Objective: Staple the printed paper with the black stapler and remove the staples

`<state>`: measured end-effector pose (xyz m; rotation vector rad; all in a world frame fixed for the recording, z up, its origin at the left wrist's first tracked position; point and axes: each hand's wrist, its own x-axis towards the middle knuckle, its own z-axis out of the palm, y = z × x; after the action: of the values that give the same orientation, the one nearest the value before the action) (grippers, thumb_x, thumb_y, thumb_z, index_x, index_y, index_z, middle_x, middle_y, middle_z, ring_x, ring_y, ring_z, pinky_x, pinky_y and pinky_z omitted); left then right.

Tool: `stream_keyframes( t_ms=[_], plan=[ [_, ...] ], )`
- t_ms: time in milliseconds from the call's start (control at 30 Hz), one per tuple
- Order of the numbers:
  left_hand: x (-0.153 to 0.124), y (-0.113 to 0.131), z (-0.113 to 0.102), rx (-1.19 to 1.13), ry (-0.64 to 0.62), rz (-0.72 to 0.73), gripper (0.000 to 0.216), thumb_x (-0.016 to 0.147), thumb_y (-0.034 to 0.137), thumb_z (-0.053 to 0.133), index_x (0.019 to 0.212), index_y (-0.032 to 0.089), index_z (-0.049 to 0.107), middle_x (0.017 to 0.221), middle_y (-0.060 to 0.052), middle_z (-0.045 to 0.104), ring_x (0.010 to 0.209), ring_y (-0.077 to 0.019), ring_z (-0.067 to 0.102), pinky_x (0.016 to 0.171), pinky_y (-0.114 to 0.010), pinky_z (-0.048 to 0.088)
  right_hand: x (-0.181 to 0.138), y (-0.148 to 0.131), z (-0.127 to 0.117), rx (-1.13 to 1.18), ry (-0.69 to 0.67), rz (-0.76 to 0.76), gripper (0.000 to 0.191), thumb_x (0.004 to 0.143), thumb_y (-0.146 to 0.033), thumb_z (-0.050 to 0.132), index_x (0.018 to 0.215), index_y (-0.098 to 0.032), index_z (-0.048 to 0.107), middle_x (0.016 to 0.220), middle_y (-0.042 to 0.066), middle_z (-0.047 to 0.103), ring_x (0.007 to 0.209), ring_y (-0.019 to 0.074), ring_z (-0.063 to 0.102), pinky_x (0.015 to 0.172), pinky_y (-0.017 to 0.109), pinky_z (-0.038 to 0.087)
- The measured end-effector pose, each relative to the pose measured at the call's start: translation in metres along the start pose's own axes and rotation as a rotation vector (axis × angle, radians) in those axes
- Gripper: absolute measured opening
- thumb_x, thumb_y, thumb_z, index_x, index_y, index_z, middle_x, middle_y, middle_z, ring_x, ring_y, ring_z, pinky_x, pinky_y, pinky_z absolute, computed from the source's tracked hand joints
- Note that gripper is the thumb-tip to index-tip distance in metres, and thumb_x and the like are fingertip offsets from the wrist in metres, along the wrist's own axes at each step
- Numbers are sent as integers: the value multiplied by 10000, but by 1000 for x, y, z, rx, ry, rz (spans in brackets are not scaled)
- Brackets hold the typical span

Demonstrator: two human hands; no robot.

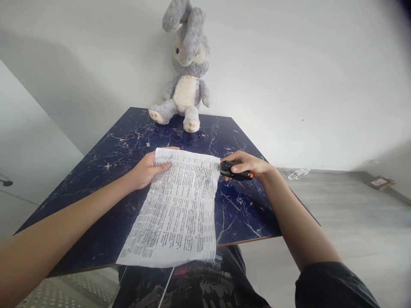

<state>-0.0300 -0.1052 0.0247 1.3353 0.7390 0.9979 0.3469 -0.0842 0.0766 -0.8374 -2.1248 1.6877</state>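
Two hands meet at the far edge of one printed sheet of paper (180, 205), and the thing that matters is how the stapler (235, 171) lies to that edge. The right hand (248, 164) is closed around the stapler, thumb on top and fingers wrapped underneath, holding it just off the sheet's far right corner. The stapler's long axis runs roughly sideways, its black nose pointing inward toward the left hand and its orange tail pointing outward past the right palm. The nose touches or slightly overlaps the paper's corner; whether the corner sits inside the stapler's mouth cannot be told from this view.

The left hand (149, 169) grips the far left corner of the same sheet, thumb lying on the printed face and fingers curled behind it, so that corner is lifted a little off the table (128, 141). From that hand the sheet runs away to the right and back toward the person's body, its long axis pointing from the hands to the lap, its near end hanging over the table's near edge.

The right hand is the nearer one to the stapler, since it holds it; the left hand is a full sheet-width away. Beyond both hands, at the table's far edge against the wall, sits a grey plush rabbit (186, 68), well apart from the paper.
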Motion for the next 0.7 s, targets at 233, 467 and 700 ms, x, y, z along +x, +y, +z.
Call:
stream_keyframes(
  t_ms=[233, 467, 700],
  plan=[
    [0, -2, -2, 20, 7, 23, 601, 854, 329, 860, 1411, 234, 655, 1233, -124, 776, 1132, -331, 753, 978, -504, 635, 2, -5, 8, 20, 118, 55, 375, 803, -476, 837, 1017, -168, 817, 861, 66, 792, 802, 200, 743, 746, 286, 599],
    [4, -7, -4, 100, 106, -6, 584, 869, 336, 825, 1412, 236, 636, 1274, -113, 751, 1149, -311, 735, 1029, -514, 592, 6, 11, 5, 154, 214, 122, 506, 909, -619, 719, 952, -120, 793, 865, 139, 803, 753, 218, 768, 672, 289, 634],
    [14, -21, -15, 556, 315, 151, 664, 903, 306, 734, 1507, 238, 466, 1466, -149, 599, 1348, -328, 594, 1159, -570, 448, 15, 25, 3, 404, 482, 177, 566, 860, -610, 789, 1119, -111, 721, 1084, 200, 776, 867, 244, 766, 680, 309, 657]
  ],
)
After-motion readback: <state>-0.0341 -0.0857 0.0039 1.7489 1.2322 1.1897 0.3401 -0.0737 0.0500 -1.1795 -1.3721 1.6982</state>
